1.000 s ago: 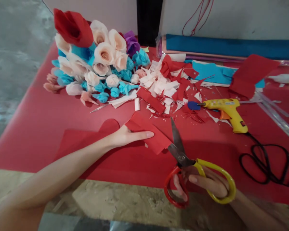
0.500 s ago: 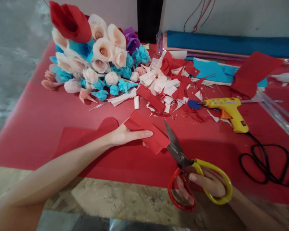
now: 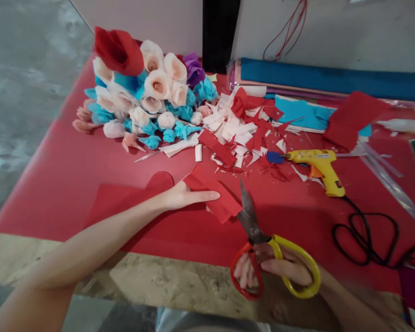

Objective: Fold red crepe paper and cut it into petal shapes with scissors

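Observation:
My left hand point(image 3: 190, 197) pinches a folded piece of red crepe paper point(image 3: 224, 205), thumb on top and the other fingers mostly hidden beneath. My right hand point(image 3: 287, 267) grips a large pair of scissors point(image 3: 252, 226) with one red and one yellow handle, fingers through the red loop and thumb at the yellow one. The blades are spread, and the lower one passes at the paper's right end. Under my left forearm lies a larger sheet of red paper point(image 3: 114, 198) with a rounded piece point(image 3: 161, 180) beside it.
Paper flowers point(image 3: 157, 85) crowd the back left of the red-covered table point(image 3: 51, 184). Red and white paper scraps point(image 3: 235, 124) are heaped behind my hands. A yellow glue gun point(image 3: 318, 161) lies at right, its black cord point(image 3: 363, 235) coiled. Rolled blue paper point(image 3: 325, 76) lines the wall.
The camera view has shifted slightly, moving the table's contents within the picture. The scissor handles have come a little closer together, and the blades have narrowed slightly beside the paper.

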`<state>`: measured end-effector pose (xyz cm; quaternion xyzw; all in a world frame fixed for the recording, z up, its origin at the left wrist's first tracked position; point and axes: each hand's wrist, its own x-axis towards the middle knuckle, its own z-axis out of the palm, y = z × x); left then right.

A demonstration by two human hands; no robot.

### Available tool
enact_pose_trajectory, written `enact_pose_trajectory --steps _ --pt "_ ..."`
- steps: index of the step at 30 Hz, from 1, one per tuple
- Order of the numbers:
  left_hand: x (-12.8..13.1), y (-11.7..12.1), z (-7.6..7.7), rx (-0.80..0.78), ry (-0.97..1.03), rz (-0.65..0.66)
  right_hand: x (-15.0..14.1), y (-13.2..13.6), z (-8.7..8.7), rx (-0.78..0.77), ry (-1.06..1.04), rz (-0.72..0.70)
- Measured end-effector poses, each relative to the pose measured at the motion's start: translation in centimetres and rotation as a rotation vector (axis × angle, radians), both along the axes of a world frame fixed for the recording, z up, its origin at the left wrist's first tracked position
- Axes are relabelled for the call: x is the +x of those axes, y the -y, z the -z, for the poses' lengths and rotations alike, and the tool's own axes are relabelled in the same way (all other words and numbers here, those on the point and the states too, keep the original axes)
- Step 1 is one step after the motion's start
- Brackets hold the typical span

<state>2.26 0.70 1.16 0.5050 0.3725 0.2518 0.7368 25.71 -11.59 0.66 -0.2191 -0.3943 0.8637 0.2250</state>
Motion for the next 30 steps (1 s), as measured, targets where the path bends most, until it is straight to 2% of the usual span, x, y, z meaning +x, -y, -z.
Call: enact_pose_trajectory --steps 6,13,17,23,26,30 --pt "0.1 0.2 -0.7 0.022 -0.022 0.077 -0.1 0.0 -0.2 0.064 -0.008 -0.006" --pt "-0.2 0.8 -3.0 0.086 -0.076 0.115 0.4 -0.7 -2.9 0.103 0.056 -0.055" --pt "-0.5 0.8 -4.3 0.135 -0.108 0.091 1.2 -1.1 -4.0 0.135 0.137 -0.089" --pt "-0.8 -0.9 -7.5 0.359 -0.080 0.118 1.5 -3.0 -6.3 0.191 0.131 -0.060" --pt "-0.9 -2.0 -9.0 0.457 -0.054 0.091 1.0 -4.2 -7.5 0.241 0.118 -0.044" --pt "-1.0 -3.0 -9.7 0.486 0.018 0.080 0.6 -5.1 -7.6 0.304 0.124 -0.024"
